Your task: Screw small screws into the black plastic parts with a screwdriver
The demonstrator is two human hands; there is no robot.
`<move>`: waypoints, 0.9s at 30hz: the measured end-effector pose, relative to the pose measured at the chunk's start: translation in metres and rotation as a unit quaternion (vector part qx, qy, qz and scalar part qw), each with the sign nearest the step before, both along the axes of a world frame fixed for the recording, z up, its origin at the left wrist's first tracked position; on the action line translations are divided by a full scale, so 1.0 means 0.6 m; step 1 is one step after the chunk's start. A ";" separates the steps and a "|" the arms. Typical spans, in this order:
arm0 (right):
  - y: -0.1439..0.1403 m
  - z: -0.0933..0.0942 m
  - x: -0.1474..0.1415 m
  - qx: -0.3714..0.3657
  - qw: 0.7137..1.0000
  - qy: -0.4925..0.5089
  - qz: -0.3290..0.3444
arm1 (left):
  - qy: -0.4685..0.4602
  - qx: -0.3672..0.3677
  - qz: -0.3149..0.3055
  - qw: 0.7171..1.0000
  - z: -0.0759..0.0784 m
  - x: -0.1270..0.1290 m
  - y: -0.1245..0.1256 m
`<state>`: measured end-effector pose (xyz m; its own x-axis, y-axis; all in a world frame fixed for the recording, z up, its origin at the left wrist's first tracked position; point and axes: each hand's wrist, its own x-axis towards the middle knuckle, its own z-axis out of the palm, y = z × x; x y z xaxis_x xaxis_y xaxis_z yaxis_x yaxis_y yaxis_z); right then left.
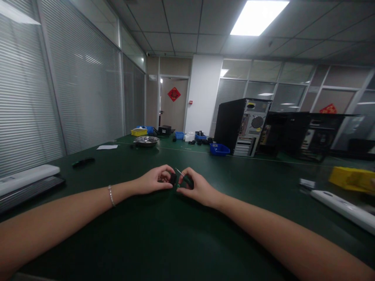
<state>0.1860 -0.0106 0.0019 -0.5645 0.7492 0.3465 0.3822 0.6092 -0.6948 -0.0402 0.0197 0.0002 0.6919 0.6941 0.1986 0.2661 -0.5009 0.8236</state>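
Observation:
Both my arms stretch forward over a dark green table (pixel 164 242). My left hand (pixel 154 180), with a bracelet on its wrist, pinches a small black part (pixel 173 178) between thumb and fingers. My right hand (pixel 197 186) grips a small screwdriver with a green handle (pixel 187 182); its thin metal shaft (pixel 179 171) points up and left, toward the black part. The two hands nearly touch at the table's middle. What the black part is cannot be made out.
A white bar and a dark flat device (pixel 26 183) lie at the left, and a small black object (pixel 83 162) sits behind them. At the right are a yellow bin (pixel 351 178) and a white bar (pixel 342 207). Farther back stand a metal bowl (pixel 146 140), blue bins (pixel 219 149) and open computer towers (pixel 243 127).

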 end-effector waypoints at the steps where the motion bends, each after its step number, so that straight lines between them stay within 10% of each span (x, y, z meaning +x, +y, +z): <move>1: -0.001 -0.001 -0.002 0.018 1.000 0.018 -0.013 | 0.000 -0.001 0.000 1.000 -0.001 0.001 -0.001; 27: -0.006 -0.006 -0.010 0.046 0.995 0.083 -0.020 | -0.010 -0.001 -0.039 0.999 0.006 0.014 -0.024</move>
